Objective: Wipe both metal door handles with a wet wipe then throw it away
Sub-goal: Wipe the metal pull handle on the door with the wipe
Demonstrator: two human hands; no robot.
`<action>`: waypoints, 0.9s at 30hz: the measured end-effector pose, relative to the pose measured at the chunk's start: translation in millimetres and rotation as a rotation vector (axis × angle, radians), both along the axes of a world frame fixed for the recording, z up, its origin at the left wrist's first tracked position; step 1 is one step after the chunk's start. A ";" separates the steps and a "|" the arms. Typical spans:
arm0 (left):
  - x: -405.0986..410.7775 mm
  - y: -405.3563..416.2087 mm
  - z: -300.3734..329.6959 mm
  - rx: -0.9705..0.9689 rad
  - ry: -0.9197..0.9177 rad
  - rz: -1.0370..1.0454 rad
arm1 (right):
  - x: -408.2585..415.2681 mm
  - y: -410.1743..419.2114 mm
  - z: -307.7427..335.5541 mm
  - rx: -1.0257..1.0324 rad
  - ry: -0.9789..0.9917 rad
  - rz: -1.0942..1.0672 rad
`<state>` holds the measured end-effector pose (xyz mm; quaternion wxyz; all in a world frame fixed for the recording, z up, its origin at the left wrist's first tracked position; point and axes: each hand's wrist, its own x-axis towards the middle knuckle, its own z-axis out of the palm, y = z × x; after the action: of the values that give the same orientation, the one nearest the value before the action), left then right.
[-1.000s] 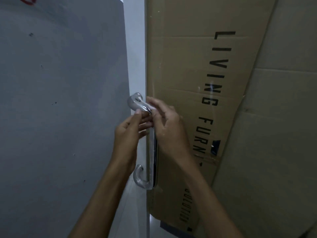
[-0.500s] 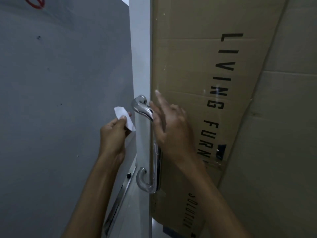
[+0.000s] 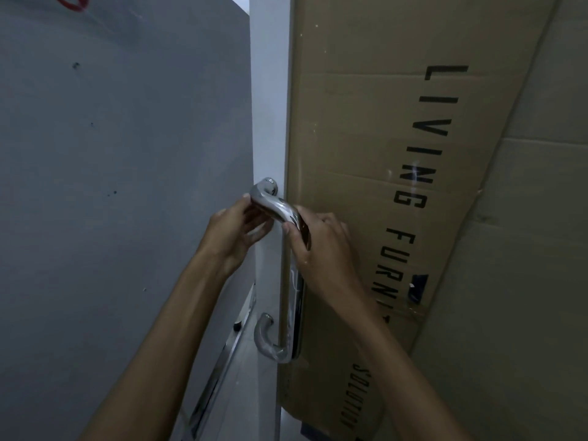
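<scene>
A chrome pull handle [image 3: 288, 291] runs down the edge of a glass door, curving out at its top [image 3: 270, 198] and bottom [image 3: 267, 342]. A second handle behind the glass cannot be told apart from its reflection. My left hand [image 3: 232, 233] is at the top bend from the left, fingers curled and pinched. Only a pale patch between those fingers hints at the wet wipe. My right hand [image 3: 324, 249] comes from the right, with thumb and fingers wrapped around the handle just below the bend.
A grey wall [image 3: 121, 186] fills the left side. A white door frame [image 3: 269, 106] stands behind the handle. Large cardboard boxes [image 3: 381, 154] printed "LIVING FURNI" lean behind the glass on the right. A metal floor rail [image 3: 216, 383] runs along the bottom.
Half a second ago my left hand held the white wipe away from the handle and my right hand was open. Both hands have now closed in on the top bend.
</scene>
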<state>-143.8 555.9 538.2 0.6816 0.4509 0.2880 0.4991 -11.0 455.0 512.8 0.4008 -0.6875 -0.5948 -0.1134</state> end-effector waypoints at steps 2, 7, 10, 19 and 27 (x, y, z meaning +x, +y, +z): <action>2.1 5.7 2.7 -0.047 -0.075 -0.032 | -0.3 -1.9 2.4 0.016 -0.021 0.004; 0.4 7.5 5.9 -0.234 -0.197 -0.083 | -1.9 -8.9 8.0 0.042 -0.016 0.021; -5.9 -0.1 2.6 -0.241 -0.246 -0.130 | -3.1 -8.1 10.3 0.038 -0.016 0.018; 1.1 -30.1 3.7 -0.308 -0.408 -0.185 | 2.0 -1.4 3.4 -0.021 -0.033 -0.017; 10.7 -80.7 -22.7 0.140 -0.110 0.150 | 1.3 -3.2 9.3 -0.029 -0.038 0.004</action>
<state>-133.1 475.2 515.5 0.6239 0.4466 0.2474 0.5917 -9.8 451.8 522.1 0.3797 -0.6895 -0.6055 -0.1173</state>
